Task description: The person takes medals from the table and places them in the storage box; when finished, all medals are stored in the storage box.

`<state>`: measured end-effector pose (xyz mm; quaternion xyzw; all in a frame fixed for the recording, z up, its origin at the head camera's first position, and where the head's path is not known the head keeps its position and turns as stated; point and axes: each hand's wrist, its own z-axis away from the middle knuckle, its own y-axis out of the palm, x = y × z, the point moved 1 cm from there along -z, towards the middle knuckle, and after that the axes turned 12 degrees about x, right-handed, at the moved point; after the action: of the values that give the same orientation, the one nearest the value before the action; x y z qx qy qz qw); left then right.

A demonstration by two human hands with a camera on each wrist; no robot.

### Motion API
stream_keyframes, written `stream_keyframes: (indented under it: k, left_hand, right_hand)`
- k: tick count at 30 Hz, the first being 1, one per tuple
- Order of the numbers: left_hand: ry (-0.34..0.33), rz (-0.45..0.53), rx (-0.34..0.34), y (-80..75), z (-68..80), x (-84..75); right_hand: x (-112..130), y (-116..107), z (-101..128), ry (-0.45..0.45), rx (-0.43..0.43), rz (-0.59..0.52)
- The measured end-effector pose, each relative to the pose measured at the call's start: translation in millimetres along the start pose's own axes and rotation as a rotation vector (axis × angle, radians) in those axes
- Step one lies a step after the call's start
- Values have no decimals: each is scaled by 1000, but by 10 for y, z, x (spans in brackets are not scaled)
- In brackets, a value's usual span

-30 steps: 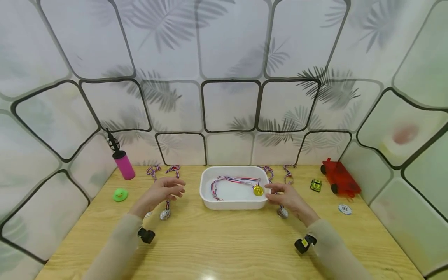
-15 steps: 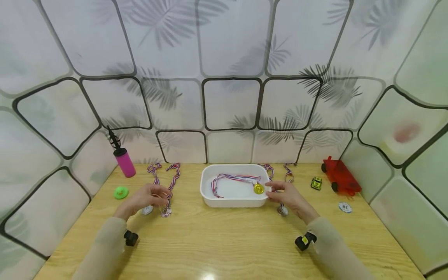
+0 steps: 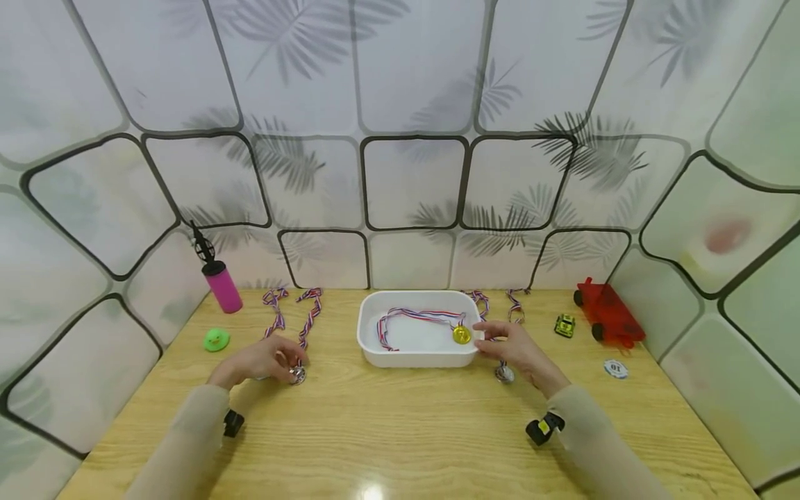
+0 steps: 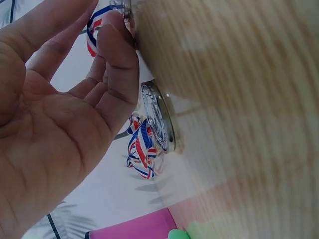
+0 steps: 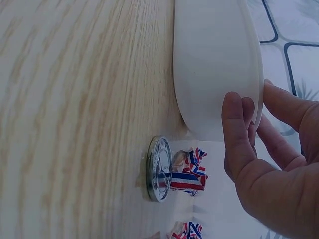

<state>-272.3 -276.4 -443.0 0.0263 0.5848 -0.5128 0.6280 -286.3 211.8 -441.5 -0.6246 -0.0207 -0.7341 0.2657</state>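
My left hand (image 3: 269,362) is low over the table, thumb and index fingertips apart, right at a silver medal (image 3: 298,376) lying flat with a red, white and blue ribbon (image 3: 310,323). Another silver medal (image 4: 158,117) sits beneath its curled fingers in the left wrist view, mostly hidden from the head view. My right hand (image 3: 515,351) pinches the right end of a white tray (image 3: 400,360), fingers on both sides of its rim. Inside the tray lie a gold medal (image 3: 461,335) and its striped ribbon (image 3: 425,315). Just right of the tray rests a silver medal (image 5: 160,169).
On the left stand a pink hand pump (image 3: 222,288) and a green duck toy (image 3: 216,339). To the right are a small yellow toy car (image 3: 565,326), a red toy cart (image 3: 609,316) and a round chip (image 3: 615,369). A patterned curtain (image 3: 412,187) closes off the back.
My left hand has moved left and toward me, then down onto the silver medal. The right hand stays at the tray's end. The view has shifted slightly.
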Motion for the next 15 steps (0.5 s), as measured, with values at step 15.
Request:
stream_keyframes:
  k: [15]
  left_hand:
    - [46,-50,54,63,-62,-19]
  right_hand:
    - [-10,3,-5,-9,9,3]
